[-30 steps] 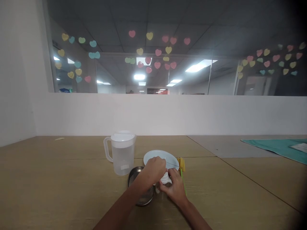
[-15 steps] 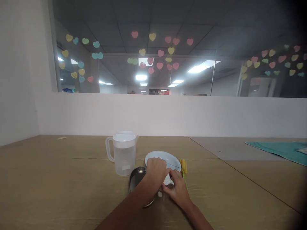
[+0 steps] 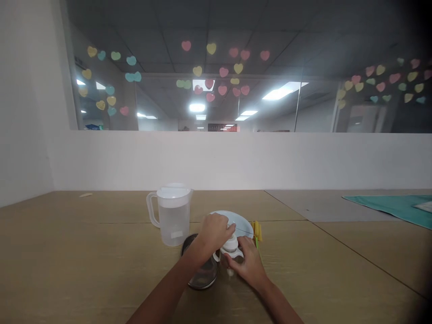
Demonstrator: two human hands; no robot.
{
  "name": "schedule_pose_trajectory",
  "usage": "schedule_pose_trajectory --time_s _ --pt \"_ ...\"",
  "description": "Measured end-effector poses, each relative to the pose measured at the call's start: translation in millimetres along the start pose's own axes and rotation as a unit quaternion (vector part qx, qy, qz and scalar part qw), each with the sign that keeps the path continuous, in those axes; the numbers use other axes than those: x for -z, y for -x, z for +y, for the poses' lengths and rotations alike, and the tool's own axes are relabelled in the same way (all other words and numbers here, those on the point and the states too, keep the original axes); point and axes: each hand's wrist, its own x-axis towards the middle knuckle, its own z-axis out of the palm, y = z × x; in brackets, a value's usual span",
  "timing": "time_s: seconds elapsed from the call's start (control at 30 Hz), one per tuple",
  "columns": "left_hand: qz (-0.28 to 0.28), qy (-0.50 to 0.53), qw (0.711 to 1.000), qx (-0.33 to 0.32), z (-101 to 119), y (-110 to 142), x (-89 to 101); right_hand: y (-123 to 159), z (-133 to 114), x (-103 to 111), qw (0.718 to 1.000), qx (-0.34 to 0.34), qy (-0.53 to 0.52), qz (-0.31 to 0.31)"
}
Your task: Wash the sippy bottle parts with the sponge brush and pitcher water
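Heart-shaped notes [image 3: 223,72] dot the glass [image 3: 162,27] above a brown surface [image 3: 84,261]. At lower centre of the frame, the right hand [image 3: 250,263] is half closed round the side of a white-topped clear container [image 3: 231,245]; the left hand [image 3: 213,231] curls over its top (whether it grips, I cannot tell). Just left lies a metal dish [image 3: 204,279], a pitcher [image 3: 174,221] beyond; behind is a pale plate [image 3: 240,219], something yellow [image 3: 257,230] at its right.

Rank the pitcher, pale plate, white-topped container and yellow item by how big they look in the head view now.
1. Pitcher: largest.
2. Pale plate and white-topped container: unsure; the left hand hides part of the plate, the right hand part of the container.
3. Yellow item: smallest.
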Motion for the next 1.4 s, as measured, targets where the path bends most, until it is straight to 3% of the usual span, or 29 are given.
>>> schedule_pose_trajectory --time_s 0.23,0.37,0.53,0.7,0.9,1.07,1.23,1.4 --pt "0.056 0.045 0.996 0.048 -4 -1 10.2 -1 -2 6 0.999 0.038 0.014 -0.012" --pt "0.126 0.105 0.986 0.041 -7 2 17.3 1 0 7 0.996 0.076 0.044 -0.021" --pt "0.189 0.217 0.958 -0.012 -13 5 24.3 3 2 10 0.993 0.105 0.025 0.05" --pt "0.174 0.279 0.942 -0.066 -11 10 30.8 1 -1 12 0.989 0.126 0.054 0.053" --pt "0.155 0.238 0.957 -0.06 -12 7 26.2 0 -3 10 0.991 0.132 0.037 0.009" --pt "0.171 0.187 0.965 -0.061 -15 6 23.1 -1 -11 12 0.983 0.18 0.019 0.0" --pt "0.176 0.157 0.971 -0.049 -19 4 21.3 -3 -16 10 0.985 0.172 0.011 0.028" --pt "0.184 0.154 0.97 -0.04 -23 4 22.2 1 -18 6 0.976 0.187 0.01 0.107"
